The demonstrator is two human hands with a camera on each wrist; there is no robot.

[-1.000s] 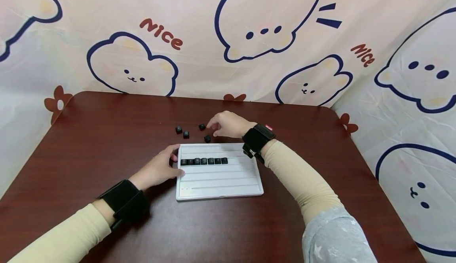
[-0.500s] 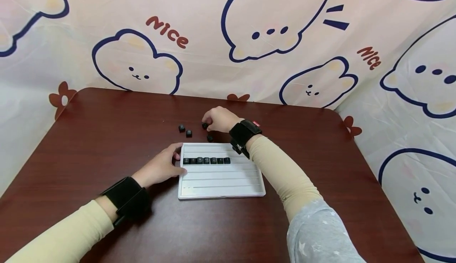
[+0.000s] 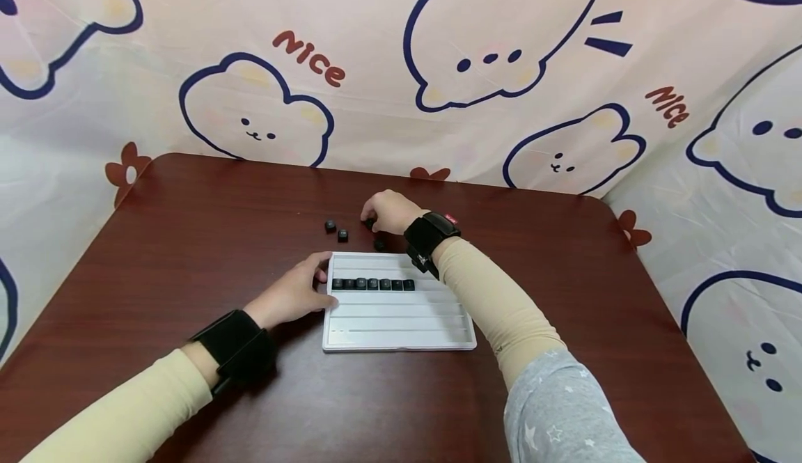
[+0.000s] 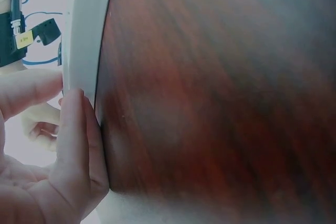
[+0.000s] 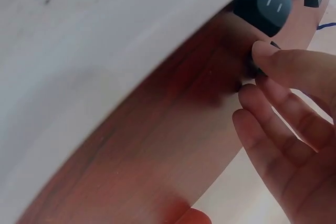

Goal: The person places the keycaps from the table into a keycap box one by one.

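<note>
A ridged white tray [image 3: 401, 339] lies on the table, with several black keycaps [image 3: 373, 285] lined up in one groove from its left side. My left hand [image 3: 297, 294] holds the tray's left edge, thumb over the rim; the left wrist view shows its fingers against the side wall [image 4: 84, 35]. Beyond the tray's far edge my right hand [image 3: 393, 212] pinches a black keycap [image 3: 370, 224] between thumb and fingers, largely covered by the fingertips. Another loose keycap [image 3: 379, 245] sits between that hand and the tray; in the right wrist view this keycap [image 5: 270, 6] shows two pale marks.
Two more loose keycaps, a left one [image 3: 330, 226] and a right one [image 3: 342, 236], lie behind the tray's far left corner. The dark red-brown table [image 3: 401, 407] meets a printed cloth backdrop [image 3: 376, 101] at the back.
My right hand has moved left to the keycap behind the tray and now has it between its fingertips. The left hand keeps its place on the tray; the head view has shifted slightly.
</note>
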